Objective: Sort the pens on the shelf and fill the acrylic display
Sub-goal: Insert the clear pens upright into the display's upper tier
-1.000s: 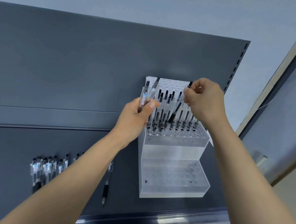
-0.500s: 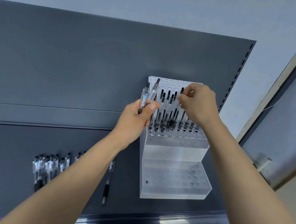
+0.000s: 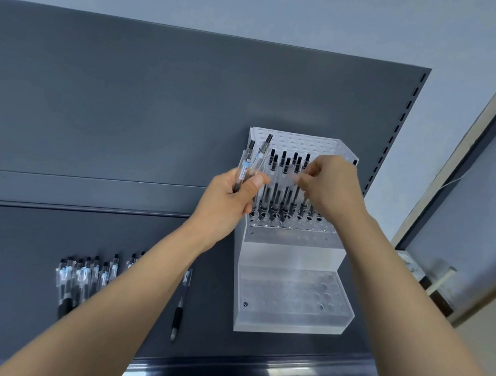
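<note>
A clear acrylic display (image 3: 292, 252) with stepped tiers of holes stands on the dark shelf (image 3: 17, 302). Several black-capped clear pens (image 3: 283, 188) stand upright in its middle tier. My left hand (image 3: 230, 201) grips two clear pens (image 3: 254, 161), tips up, just left of the display. My right hand (image 3: 331, 186) hovers over the standing pens with thumb and fingers pinched near their tops; whether it holds one is hidden by blur. The lowest tier (image 3: 291, 295) holds no pens.
A row of several clear pens (image 3: 86, 278) lies on the shelf at lower left, partly behind my left forearm. A single pen (image 3: 180, 305) lies beside it. The shelf's metal front edge (image 3: 223, 373) runs below. A slotted upright (image 3: 398, 123) stands at right.
My right hand has come down and left, lowering a pen into the middle tier among the others. My left hand keeps its two pens in place.
</note>
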Demonstrator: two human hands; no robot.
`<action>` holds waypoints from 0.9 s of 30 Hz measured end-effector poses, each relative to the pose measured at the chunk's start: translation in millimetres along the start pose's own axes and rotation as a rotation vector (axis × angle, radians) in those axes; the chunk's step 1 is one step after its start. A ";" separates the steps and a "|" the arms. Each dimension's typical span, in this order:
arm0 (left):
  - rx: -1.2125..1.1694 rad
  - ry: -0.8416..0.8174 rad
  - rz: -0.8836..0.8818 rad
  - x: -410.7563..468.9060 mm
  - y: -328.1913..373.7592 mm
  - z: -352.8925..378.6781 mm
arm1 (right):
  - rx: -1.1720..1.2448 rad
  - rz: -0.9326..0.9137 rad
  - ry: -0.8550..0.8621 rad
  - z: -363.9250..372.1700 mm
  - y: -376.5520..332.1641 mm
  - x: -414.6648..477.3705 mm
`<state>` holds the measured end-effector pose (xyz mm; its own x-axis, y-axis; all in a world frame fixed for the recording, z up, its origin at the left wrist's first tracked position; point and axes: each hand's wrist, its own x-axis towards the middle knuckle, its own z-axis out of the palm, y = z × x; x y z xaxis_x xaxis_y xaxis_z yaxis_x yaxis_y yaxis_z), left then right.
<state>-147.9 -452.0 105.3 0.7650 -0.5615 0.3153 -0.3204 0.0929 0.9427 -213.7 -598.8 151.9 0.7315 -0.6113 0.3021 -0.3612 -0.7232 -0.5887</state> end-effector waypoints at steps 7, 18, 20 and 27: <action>-0.017 -0.059 0.011 0.3 3.5 10.3 | 0.263 -0.068 -0.177 -28.1 -17.0 -21.5; -0.090 -0.089 -0.011 3.2 4.9 20.9 | 0.304 -0.048 0.052 -42.2 -11.9 -9.7; -0.074 -0.020 -0.004 4.7 3.4 19.5 | 0.239 -0.060 0.128 -45.4 -9.1 -6.5; -0.038 0.024 0.024 3.1 5.0 15.5 | 0.104 -0.016 0.160 -31.4 5.3 -0.4</action>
<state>-155.8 -466.1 109.3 0.7704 -0.5392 0.3402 -0.3178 0.1379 0.9381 -234.0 -612.5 172.2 0.6326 -0.6490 0.4225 -0.2822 -0.7012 -0.6547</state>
